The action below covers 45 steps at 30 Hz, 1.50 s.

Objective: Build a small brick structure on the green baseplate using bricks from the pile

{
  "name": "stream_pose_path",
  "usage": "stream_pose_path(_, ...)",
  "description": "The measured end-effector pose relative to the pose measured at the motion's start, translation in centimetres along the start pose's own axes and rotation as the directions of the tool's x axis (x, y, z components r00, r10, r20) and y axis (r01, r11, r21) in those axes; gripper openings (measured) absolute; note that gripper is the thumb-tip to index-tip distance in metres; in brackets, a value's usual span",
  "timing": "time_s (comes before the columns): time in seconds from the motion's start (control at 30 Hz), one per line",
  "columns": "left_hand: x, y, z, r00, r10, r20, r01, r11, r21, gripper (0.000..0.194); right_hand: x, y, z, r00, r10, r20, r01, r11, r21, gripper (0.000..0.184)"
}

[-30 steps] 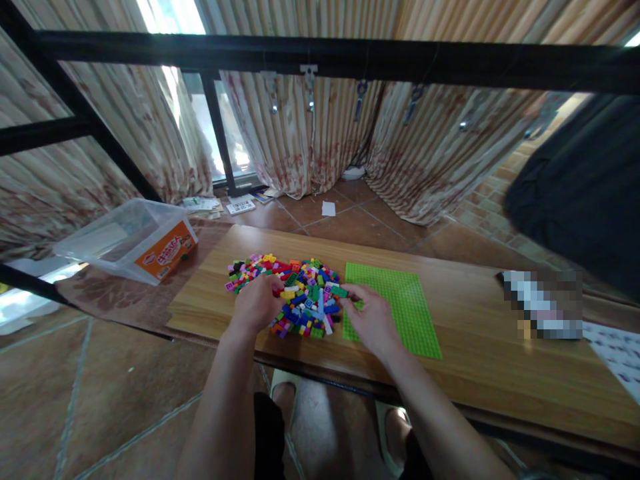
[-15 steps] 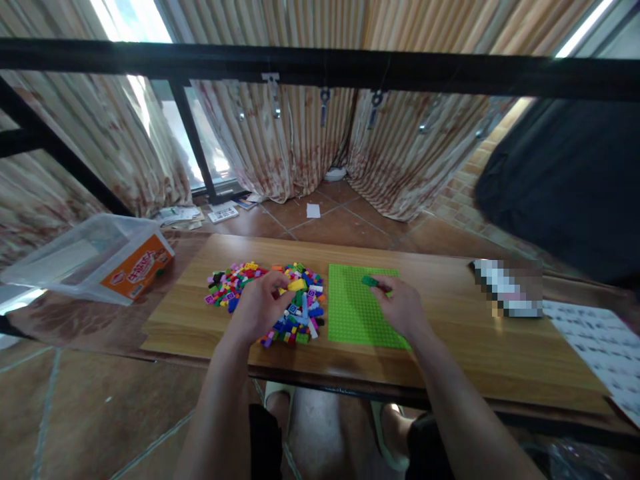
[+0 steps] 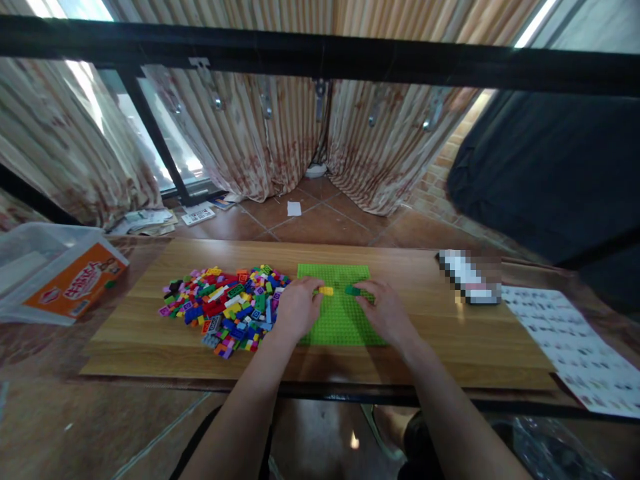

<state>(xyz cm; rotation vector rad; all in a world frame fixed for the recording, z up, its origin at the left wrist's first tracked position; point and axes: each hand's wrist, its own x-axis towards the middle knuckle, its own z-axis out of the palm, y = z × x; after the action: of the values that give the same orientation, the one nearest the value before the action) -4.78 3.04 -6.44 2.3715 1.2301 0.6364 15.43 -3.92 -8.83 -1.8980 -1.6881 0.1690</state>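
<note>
A yellow toy brick (image 3: 327, 291) is pinched in the fingertips of my left hand (image 3: 300, 305), over the left part of a light green studded baseplate (image 3: 340, 327). Facing it, my right hand (image 3: 385, 308) pinches a dark green toy brick (image 3: 352, 291) above the plate's right part. A short gap separates the two bricks. Just left of my left hand spreads a heap of mixed coloured bricks (image 3: 233, 308), partly covered by that hand.
The wooden board (image 3: 425, 340) lies under everything. At far left stands a clear plastic tub (image 3: 60, 280) with an orange label. To the right are a pixelated object (image 3: 470, 279) and a printed sheet (image 3: 570, 340). A black bar (image 3: 320, 57) crosses beyond the board.
My left hand has moved right with the yellow brick, from over the heap to the baseplate. My right hand still holds the dark green brick. The view has turned slightly right.
</note>
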Motion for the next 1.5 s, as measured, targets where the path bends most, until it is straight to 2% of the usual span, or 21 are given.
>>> stream_pose_path(0.17, 0.6, -0.3, 1.4, 0.999, -0.047, 0.001, 0.047, 0.999, -0.007, 0.019, -0.2, 0.7, -0.2, 0.994, -0.049, 0.102, 0.053, 0.998, -0.037, 0.024)
stream_pose_path(0.27, 0.4, 0.0, 1.8, 1.000, -0.021, 0.009, 0.021, 1.000, -0.002, 0.019, -0.5, 1.2, -1.0, 0.987, -0.067, 0.146, 0.074, 0.996, -0.047, 0.024)
stream_pose_path(0.57, -2.3, 2.6, 1.6, 0.989, 0.042, 0.140, -0.055, 0.995, 0.088, 0.018, -2.3, 2.4, -3.4, 0.970, -0.111, 0.215, 0.116, 0.993, -0.012, 0.026)
stream_pose_path(0.77, -2.2, 3.4, 2.1, 0.991, 0.028, 0.133, -0.042, 0.994, 0.105, 0.016, -2.0, 2.6, -3.4, 0.975, -0.063, 0.211, 0.073, 0.996, -0.043, 0.020)
stream_pose_path(1.27, -1.0, 3.4, 3.0, 0.998, -0.013, 0.064, 0.006, 0.995, 0.102, 0.016, -1.3, 1.7, -3.0, 0.985, 0.031, 0.169, -0.015, 0.996, -0.092, 0.013)
stream_pose_path(1.5, -0.3, 3.3, 2.9, 0.998, -0.034, 0.048, 0.030, 0.996, 0.079, 0.015, -1.1, 1.2, -3.1, 0.974, 0.102, 0.204, -0.079, 0.990, -0.120, 0.018)
